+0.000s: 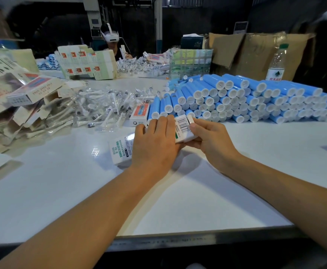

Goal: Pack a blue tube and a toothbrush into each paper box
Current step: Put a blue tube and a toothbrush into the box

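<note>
Fingers (194, 126) of the right hand (211, 140) pinch the box (184, 129) end flap; left hand (154, 140) grips its body above the counter (61, 191). Stacks of blue tubes (255, 98) and toothbrushes (104, 107) remain unpacked.

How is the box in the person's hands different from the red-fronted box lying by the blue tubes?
The white box is gripped by the left hand and right hand, showing a barcode; the red-fronted box lies untouched on the table, showing its red panel. The white box's end flap is being pressed by the right thumb; the red-fronted box's end is closed. Both are slim paper cartons.
</note>
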### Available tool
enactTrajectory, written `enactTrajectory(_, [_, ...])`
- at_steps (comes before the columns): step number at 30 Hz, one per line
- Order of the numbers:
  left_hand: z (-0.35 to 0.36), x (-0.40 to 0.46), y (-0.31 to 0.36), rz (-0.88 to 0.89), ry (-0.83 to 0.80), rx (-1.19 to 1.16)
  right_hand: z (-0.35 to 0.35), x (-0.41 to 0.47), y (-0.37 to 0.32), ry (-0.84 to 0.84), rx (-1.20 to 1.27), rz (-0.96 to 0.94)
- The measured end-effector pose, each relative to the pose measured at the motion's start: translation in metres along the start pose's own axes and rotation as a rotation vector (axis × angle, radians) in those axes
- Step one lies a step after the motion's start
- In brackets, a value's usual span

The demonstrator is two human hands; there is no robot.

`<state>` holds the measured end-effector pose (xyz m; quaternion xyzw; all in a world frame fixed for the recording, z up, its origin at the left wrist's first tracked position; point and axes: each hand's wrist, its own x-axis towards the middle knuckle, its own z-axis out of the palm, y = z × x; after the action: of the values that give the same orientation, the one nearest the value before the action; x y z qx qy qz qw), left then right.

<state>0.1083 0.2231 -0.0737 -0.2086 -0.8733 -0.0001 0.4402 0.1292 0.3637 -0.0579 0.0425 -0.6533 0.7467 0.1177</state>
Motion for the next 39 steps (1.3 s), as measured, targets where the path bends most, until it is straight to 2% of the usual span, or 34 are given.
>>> enactTrajectory(12, [-0.001, 0.000, 0.001, 0.060, 0.024, 0.005, 0.000, 0.001, -0.002, 0.060, 0.047, 0.090])
enactTrajectory(15, [-0.001, 0.000, 0.002, 0.082, 0.003, 0.030, 0.003, 0.000, 0.001, 0.074, -0.046, 0.043])
enactTrajectory(22, [-0.003, 0.004, 0.001, 0.015, -0.053, -0.024, 0.007, -0.002, 0.003, 0.027, -0.267, -0.118])
enactTrajectory(26, [0.000, 0.005, -0.002, -0.062, -0.152, -0.039, 0.002, 0.000, 0.002, 0.122, -0.490, -0.182])
enactTrajectory(30, [0.004, 0.002, -0.004, -0.054, -0.170, 0.018, 0.000, 0.002, 0.003, 0.198, -0.610, -0.221])
enactTrajectory(39, [0.001, 0.002, 0.001, -0.055, -0.209, 0.045, 0.006, -0.002, 0.008, 0.216, -0.771, -0.292])
